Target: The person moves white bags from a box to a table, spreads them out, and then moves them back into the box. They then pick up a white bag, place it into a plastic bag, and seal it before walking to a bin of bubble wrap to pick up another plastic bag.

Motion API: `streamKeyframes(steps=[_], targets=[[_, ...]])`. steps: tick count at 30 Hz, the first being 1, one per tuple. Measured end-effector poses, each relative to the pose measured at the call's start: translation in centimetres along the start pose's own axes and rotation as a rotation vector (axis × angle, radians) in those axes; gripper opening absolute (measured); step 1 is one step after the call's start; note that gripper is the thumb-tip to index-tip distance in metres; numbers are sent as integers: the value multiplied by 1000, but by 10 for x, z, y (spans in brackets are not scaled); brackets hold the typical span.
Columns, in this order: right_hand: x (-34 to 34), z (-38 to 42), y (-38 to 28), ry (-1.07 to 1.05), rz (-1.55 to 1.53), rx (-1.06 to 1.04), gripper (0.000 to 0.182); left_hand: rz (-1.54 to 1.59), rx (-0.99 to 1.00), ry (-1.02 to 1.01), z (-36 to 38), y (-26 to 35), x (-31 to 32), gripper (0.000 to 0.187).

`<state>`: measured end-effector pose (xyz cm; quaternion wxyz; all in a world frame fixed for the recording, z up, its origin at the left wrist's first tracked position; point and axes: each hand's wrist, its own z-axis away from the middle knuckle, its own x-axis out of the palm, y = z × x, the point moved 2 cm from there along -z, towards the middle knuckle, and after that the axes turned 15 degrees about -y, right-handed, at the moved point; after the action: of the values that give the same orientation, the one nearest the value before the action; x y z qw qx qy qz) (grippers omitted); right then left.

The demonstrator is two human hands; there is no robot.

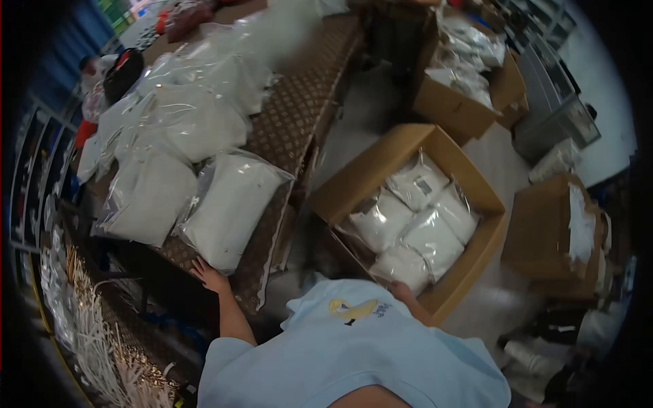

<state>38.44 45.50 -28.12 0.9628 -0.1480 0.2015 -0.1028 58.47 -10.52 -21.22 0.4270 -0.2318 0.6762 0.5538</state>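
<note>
Now, left hand (209, 275): lower left of centre, palm down at the table's near edge, fingers spread wide and grasping nothing. It looks braced there, perhaps to steady the leaning body; whether a fingertip touches the plastic just beside it, I cannot tell.
Right hand (403, 292): right of centre, low down, reaching inside the open carton against the nearest bag there. Its fingers are mostly hidden, so how far they part, or whether they grip, I cannot tell.
Bag on the table edge (235, 207): left of centre, lying flat and slanted just beyond the left hand, probably because its soft white filling would slump if stood up.
Open carton (374, 166): right of centre, sides raised, which seems to keep its load from spilling.
Bags in the carton (433, 238): five showing, packed against one another, likely to use the floor of the box well.
Heap of bags (197, 122): upper left, overlapping along the patterned table (299, 88).
In the way: the light blue shirt (354, 353) at bottom centre covers part of the right arm, and the carton's wall rises between its bags and the table.
Around: another filled carton (452, 112), upper right; a brown box (541, 231), right; pale strips (122, 353), lower left.
</note>
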Motion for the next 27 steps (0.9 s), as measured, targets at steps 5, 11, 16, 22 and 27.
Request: streamKeyframes(steps=[5,11,16,22,27], targets=[[-15,16,3,113,-292,-21,33,-495,-190,-188,4,18,-5,66],[50,-12,75,-188,-504,322,45,-645,-324,-182,15,10,-2,68],[99,18,68,-531,-1233,594,62,6,-11,-389,20,5,-29,60],[130,-60,63,-203,-2003,303,61,-304,42,-770,-17,-17,-54,49],[161,-103,97,212,-1980,351,53,73,-195,-563,15,21,-48,45]])
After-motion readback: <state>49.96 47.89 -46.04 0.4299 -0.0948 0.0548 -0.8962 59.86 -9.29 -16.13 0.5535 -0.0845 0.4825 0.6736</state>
